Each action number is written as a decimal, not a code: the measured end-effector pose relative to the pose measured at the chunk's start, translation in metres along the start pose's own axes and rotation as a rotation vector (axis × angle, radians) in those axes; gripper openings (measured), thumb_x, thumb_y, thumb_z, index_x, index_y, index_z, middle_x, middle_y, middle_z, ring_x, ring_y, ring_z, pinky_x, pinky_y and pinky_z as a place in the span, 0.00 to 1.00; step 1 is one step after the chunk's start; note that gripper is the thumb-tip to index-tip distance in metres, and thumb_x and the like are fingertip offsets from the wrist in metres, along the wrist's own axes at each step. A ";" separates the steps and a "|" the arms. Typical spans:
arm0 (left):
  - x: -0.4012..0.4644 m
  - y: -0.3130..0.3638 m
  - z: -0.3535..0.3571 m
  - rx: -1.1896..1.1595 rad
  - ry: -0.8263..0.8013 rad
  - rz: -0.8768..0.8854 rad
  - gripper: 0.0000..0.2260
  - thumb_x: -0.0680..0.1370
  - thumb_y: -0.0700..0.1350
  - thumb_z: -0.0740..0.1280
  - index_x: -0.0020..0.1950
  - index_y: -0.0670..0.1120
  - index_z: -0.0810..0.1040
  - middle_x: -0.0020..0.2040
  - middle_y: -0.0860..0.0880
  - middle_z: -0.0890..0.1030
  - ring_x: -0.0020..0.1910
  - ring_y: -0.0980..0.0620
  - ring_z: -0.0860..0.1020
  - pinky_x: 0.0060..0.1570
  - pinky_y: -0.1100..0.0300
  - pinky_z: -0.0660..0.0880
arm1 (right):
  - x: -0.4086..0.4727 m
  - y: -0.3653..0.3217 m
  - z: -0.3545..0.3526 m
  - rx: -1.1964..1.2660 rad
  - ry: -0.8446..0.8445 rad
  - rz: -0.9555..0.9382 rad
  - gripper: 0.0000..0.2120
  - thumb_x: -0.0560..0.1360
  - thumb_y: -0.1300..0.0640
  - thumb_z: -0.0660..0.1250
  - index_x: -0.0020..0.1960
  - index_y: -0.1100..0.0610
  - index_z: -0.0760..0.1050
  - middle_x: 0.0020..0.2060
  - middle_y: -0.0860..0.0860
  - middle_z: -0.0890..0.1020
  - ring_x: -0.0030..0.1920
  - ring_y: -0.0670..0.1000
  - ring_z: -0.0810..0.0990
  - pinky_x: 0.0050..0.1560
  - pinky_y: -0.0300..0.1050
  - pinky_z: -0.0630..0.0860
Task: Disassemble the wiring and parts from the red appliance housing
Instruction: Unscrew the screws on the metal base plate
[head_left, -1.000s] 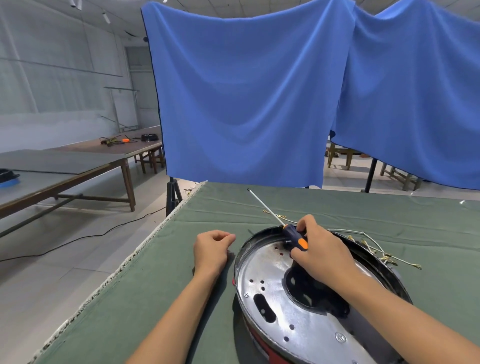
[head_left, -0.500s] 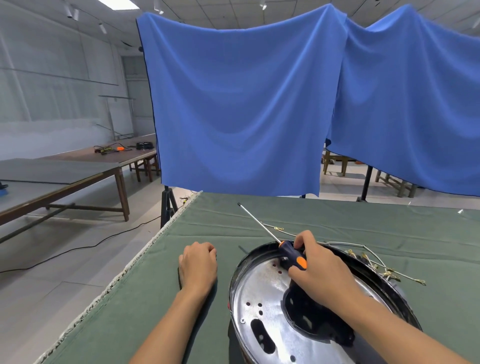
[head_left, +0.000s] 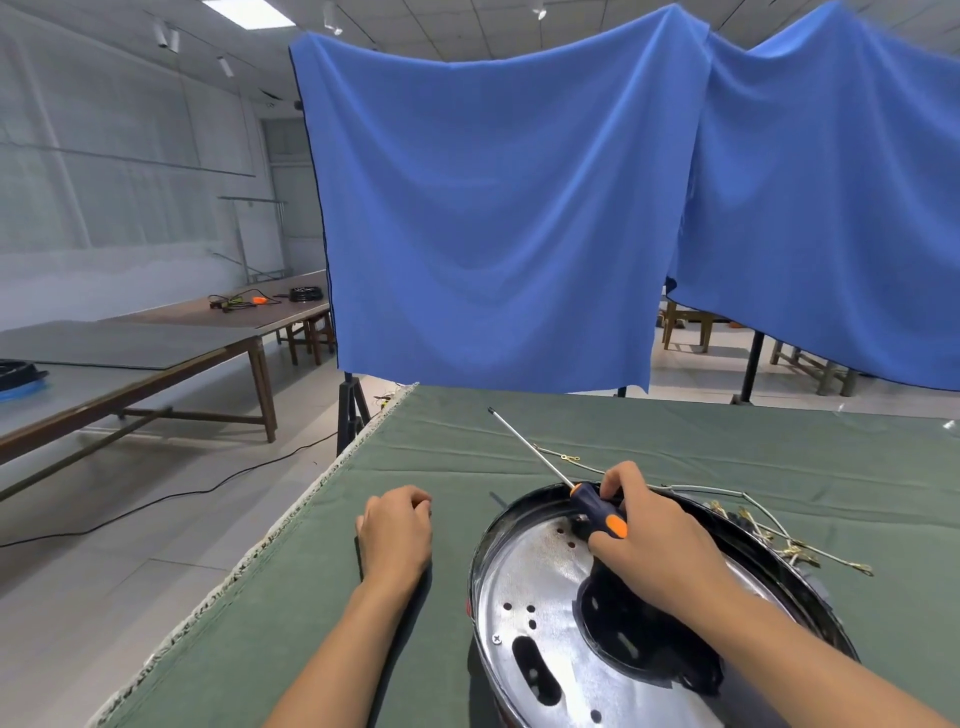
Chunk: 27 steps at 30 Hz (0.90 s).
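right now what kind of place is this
Probably a workshop or a staged recording room: long wooden worktables, blue cloth backdrops hung on stands, and a green-covered bench where the right hand holds a screwdriver.

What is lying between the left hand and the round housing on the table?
Nothing: in the head view only bare green cloth separates the left hand from the housing rim.
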<state>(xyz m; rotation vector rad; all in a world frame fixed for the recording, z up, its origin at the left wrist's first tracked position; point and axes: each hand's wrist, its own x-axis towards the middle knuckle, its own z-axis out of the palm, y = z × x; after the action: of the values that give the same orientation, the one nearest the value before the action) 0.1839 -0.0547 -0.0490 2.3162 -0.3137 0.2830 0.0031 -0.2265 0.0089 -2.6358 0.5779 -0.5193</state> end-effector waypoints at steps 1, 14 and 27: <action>0.001 0.000 0.000 0.001 0.005 -0.002 0.09 0.76 0.40 0.62 0.47 0.47 0.83 0.48 0.48 0.83 0.54 0.43 0.75 0.54 0.54 0.68 | 0.000 0.000 0.000 -0.001 -0.003 0.003 0.14 0.70 0.53 0.64 0.48 0.47 0.59 0.35 0.46 0.75 0.32 0.49 0.71 0.29 0.43 0.63; 0.004 0.003 0.000 0.067 -0.039 -0.062 0.16 0.74 0.45 0.66 0.61 0.47 0.77 0.58 0.46 0.78 0.60 0.44 0.73 0.60 0.53 0.67 | 0.000 0.000 0.000 -0.008 0.001 0.023 0.15 0.70 0.53 0.65 0.49 0.48 0.59 0.34 0.46 0.75 0.32 0.50 0.72 0.29 0.44 0.63; -0.049 0.102 -0.019 -0.061 -0.222 0.314 0.13 0.74 0.39 0.62 0.58 0.46 0.76 0.54 0.49 0.77 0.58 0.48 0.72 0.56 0.56 0.70 | -0.003 0.001 -0.019 0.334 0.110 0.154 0.09 0.66 0.53 0.71 0.43 0.47 0.72 0.35 0.47 0.82 0.37 0.52 0.80 0.42 0.50 0.78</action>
<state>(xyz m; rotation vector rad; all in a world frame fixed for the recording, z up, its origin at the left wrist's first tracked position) 0.1038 -0.1027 0.0176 2.2359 -0.7900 0.1660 -0.0080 -0.2309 0.0239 -2.2400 0.6588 -0.6538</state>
